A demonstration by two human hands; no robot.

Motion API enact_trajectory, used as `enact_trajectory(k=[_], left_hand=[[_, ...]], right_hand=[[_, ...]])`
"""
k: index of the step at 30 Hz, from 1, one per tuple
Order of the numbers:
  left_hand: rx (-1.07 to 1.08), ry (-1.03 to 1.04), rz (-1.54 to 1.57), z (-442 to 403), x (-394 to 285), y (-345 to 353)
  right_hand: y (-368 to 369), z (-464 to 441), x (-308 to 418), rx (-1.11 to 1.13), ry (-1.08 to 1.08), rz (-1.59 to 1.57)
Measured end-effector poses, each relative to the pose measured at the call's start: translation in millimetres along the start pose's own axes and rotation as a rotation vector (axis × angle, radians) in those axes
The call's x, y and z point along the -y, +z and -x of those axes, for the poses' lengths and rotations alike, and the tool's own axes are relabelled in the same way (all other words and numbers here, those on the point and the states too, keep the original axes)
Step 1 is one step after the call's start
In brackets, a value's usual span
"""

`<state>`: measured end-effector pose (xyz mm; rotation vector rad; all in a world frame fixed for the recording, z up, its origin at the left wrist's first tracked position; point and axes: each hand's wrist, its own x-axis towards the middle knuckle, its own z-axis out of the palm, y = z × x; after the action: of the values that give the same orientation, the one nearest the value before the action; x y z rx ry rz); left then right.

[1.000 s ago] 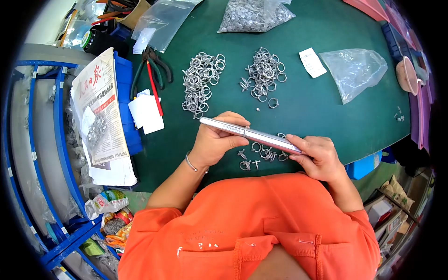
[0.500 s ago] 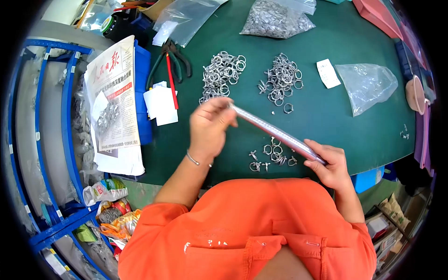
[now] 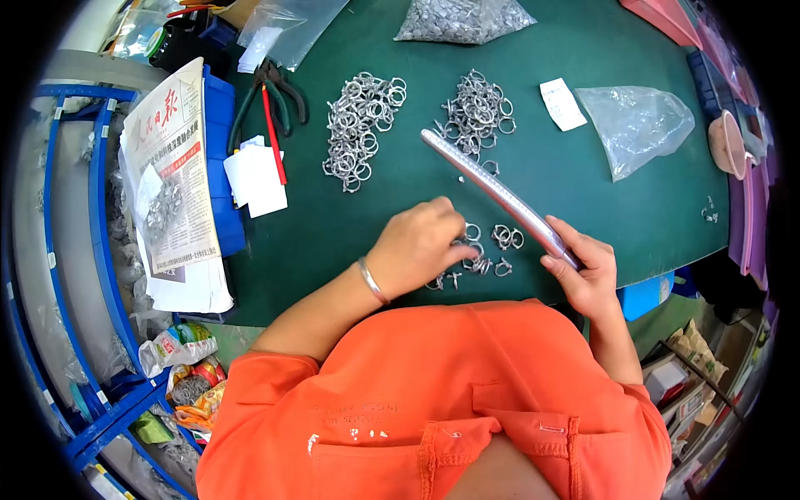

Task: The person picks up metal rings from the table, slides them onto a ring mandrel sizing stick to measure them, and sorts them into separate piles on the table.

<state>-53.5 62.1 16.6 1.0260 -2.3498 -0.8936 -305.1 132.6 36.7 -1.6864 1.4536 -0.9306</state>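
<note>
Left hand (image 3: 421, 244): fingers curled at near rings (image 3: 479, 266), can't tell if any is pinched. Right hand (image 3: 587, 268) grips marked rod (image 3: 500, 194) by its near end, tip between left pile (image 3: 360, 125) and right pile (image 3: 475, 108). Step looks like ring picking; next calls for isolating one.

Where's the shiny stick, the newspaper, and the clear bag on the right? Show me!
Shiny stick (image 3: 502, 199): head view, middle of its shaft.
Newspaper (image 3: 188, 143): head view, printed front page.
Clear bag (image 3: 638, 129): head view, middle of its plastic.
</note>
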Motion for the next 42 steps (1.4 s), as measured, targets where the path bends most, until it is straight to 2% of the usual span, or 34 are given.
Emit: enact_trajectory(k=[6,8,12,15,17,18,23,27,29,31,33,34,35,37,42], left_hand=[[0.102,-0.004,-0.041,4,4,-8],[0.101,0.005,0.083,7,6,-11],[0.163,0.063,0.092,10,8,-14],[0.197,0.028,0.066,8,9,-17],[0.222,-0.120,0.138,6,6,-24],[0.224,-0.121,0.140,6,5,-26],[0.197,0.115,0.085,12,6,-23],[0.217,0.050,0.106,10,13,-27],[0.172,-0.082,0.292,7,14,-30],[0.136,-0.111,0.333,4,14,-31],[-0.096,-0.579,1.061,4,18,-32],[-0.179,-0.555,1.241,7,27,-29],[-0.188,-0.546,1.233,6,32,-28],[-0.334,-0.467,1.449,5,37,-27],[-0.346,-0.382,1.475,0,37,-31]], right_hand=[[-4,1,0,0.010,0.007,0.018],[-3,0,-2,0.001,0.011,0.002],[-3,-4,2,0.026,0.008,0.000],[-6,-7,5,0.049,0.000,0.022],[-7,-6,4,0.055,-0.006,0.032],[-7,-5,2,0.045,0.002,0.021],[-5,-3,0,0.036,0.024,0.012],[-4,-2,2,0.039,0.008,-0.005],[-4,-2,2,0.039,0.006,-0.010],[-5,-2,2,0.042,0.030,-0.011],[-8,-2,4,0.072,0.033,-0.009],[-9,-3,5,0.102,0.040,-0.002],[-10,-3,4,0.101,0.026,-0.003],[-10,0,3,0.118,-0.040,-0.032],[-11,3,7,0.162,0.001,-0.056]])
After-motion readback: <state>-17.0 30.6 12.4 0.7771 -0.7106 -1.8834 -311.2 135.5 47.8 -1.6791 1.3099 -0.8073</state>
